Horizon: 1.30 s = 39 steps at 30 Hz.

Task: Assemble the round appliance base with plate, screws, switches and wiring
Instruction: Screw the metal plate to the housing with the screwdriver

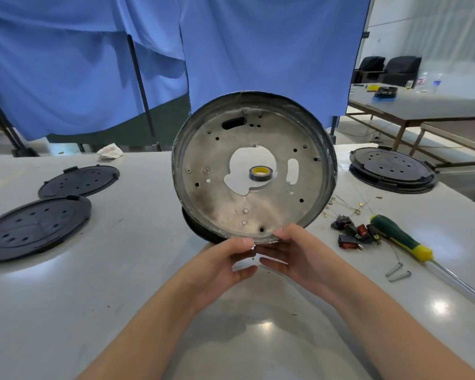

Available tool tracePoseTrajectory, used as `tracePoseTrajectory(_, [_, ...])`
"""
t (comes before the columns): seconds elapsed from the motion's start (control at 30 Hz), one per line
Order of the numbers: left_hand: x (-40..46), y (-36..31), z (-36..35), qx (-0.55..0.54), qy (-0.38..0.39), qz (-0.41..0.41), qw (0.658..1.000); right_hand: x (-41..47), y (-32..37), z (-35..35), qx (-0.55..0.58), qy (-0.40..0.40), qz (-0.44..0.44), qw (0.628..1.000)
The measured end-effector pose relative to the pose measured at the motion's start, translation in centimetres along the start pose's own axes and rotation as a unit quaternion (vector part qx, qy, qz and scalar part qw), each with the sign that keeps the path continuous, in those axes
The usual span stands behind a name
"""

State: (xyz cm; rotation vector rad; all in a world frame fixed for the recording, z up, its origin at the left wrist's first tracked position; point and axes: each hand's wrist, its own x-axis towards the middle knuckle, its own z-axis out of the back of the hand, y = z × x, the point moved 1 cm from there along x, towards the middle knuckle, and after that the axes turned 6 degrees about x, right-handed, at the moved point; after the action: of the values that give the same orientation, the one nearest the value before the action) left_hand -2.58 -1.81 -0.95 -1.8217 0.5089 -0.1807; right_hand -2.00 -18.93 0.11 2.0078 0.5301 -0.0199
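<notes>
- Head view, nearest first: my left hand (225, 266) and right hand (291, 252) meet at the bottom rim of the base (254, 167), fingers curled and pinching it, holding it tilted up on edge above the table (66, 311).
- I judge the work barely begun: the base shows mostly bare holes, with only a couple of screws seated.
- Switches (353, 233), wires (348, 205), loose screws (398, 272) and screwdriver (401, 237) lie unused to my right.
- Black plates (36, 229) wait left; another sits far right.
- A dark part behind the base is mostly hidden; tape (261, 173) shows through the centre hole.
</notes>
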Motion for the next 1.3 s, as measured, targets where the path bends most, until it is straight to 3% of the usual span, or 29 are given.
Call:
tracePoseTrajectory(0.27, [0.2,0.1,0.6,0.0,0.032,0.002,0.999,0.2,-0.1,0.6,-0.02,0.049,0.0,0.999])
tracePoseTrajectory(0.63, [0.5,0.1,0.6,-0.03,0.067,0.019,0.997,0.6,-0.3,0.6,-0.029,0.031,-0.013,0.999])
tracePoseTrajectory(0.9, [0.7,0.2,-0.4,-0.116,0.083,0.022,0.989,-0.5,3.0,1.8,-0.243,0.008,-0.057,0.968])
tracePoseTrajectory(1.03, [0.9,0.6,-0.1,-0.148,0.007,0.044,0.988,-3.1,6.5,3.6,-0.458,0.023,-0.077,0.885])
tracePoseTrajectory(1.13, [0.8,0.5,0.0,-0.128,-0.039,0.054,0.99,-4.5,9.2,6.4,-0.638,-0.05,-0.073,0.765])
tracePoseTrajectory(1.23, [0.6,0.3,-0.4,-0.134,-0.041,0.063,0.988,-5.1,10.6,8.7,-0.761,-0.11,-0.137,0.624])
tracePoseTrajectory(1.3, [0.3,0.3,-0.9,-0.148,-0.032,0.072,0.986,-5.2,11.0,9.9,-0.786,-0.132,-0.162,0.582])
